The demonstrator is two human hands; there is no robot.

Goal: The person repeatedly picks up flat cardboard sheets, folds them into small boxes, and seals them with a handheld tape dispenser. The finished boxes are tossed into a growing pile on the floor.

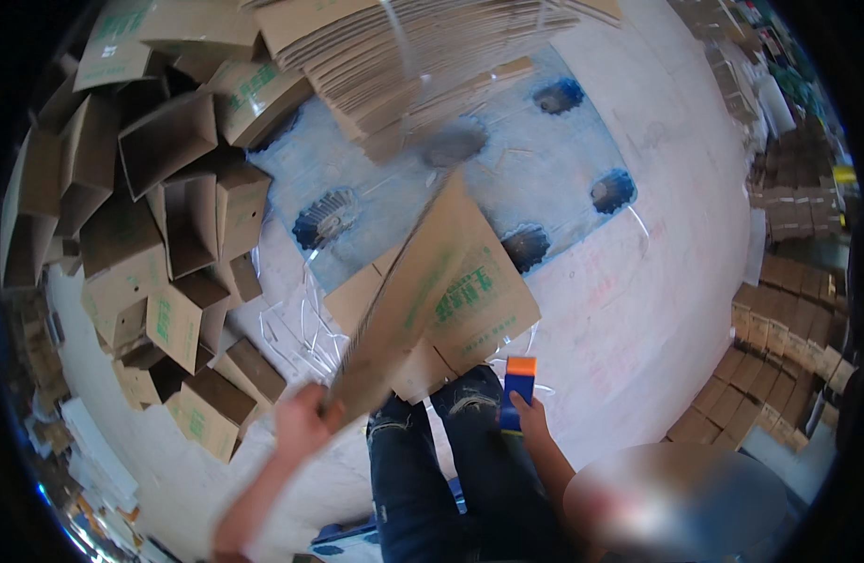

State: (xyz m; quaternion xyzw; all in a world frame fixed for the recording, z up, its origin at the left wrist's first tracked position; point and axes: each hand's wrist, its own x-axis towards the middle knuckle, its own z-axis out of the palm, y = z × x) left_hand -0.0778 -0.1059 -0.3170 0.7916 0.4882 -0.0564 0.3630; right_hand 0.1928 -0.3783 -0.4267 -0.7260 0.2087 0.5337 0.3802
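My left hand (pixel 305 419), slightly blurred, grips the lower left edge of a flattened cardboard box (pixel 404 317) with green print. That box stands tilted before my knees, over another flat piece of cardboard (pixel 351 295). In my right hand (pixel 530 416) is a blue tape dispenser or similar block-shaped object (pixel 516 394) with an orange end, held upright beside my right knee; its exact kind cannot be told. Beyond the box lies a blue plastic pallet (pixel 566 162), and a stack of flattened cardboard boxes (pixel 376 77) rests on its far part.
Opened cardboard boxes (pixel 168 141) are heaped on the left. White plastic strapping (pixel 309 317) lies loose on the floor between heap and pallet. Rows of stacked brown boxes (pixel 763 352) stand at the far right. Part of another blue pallet (pixel 347 538) shows behind my legs.
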